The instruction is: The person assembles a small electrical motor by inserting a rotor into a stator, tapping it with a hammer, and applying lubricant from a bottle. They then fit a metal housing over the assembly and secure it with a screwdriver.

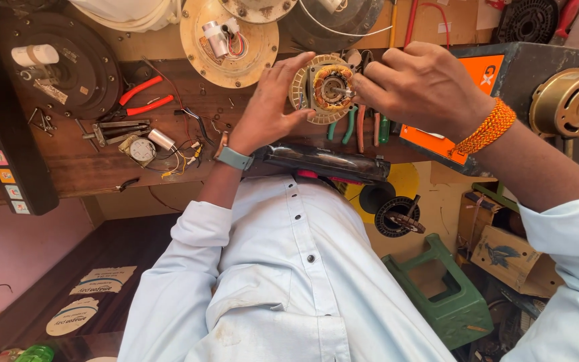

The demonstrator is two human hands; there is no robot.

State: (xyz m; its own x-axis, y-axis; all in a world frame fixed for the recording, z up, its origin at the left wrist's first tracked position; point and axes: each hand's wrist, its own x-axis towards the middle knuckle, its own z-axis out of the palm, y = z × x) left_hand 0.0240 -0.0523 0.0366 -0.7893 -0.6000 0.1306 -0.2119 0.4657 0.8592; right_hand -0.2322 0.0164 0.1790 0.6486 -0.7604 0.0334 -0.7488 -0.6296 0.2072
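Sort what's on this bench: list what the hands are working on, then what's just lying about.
In hand:
motor stator, held by left hand and right hand.

Lying about:
red-handled pliers
round fan plate
brass-coloured motor
green stool

Place: we take this for a small motor repair workshop.
Worktop: we see a worn wooden worktop (68,167) strewn with red-handled pliers (139,99), loose wires (182,151) and a small gauge (142,151).
Parts: we count opened fan motors (229,40), a brass-coloured motor (571,102) and a copper-wound coil (397,216).
Floor: we note a green plastic stool (454,295) and cardboard boxes (504,251).
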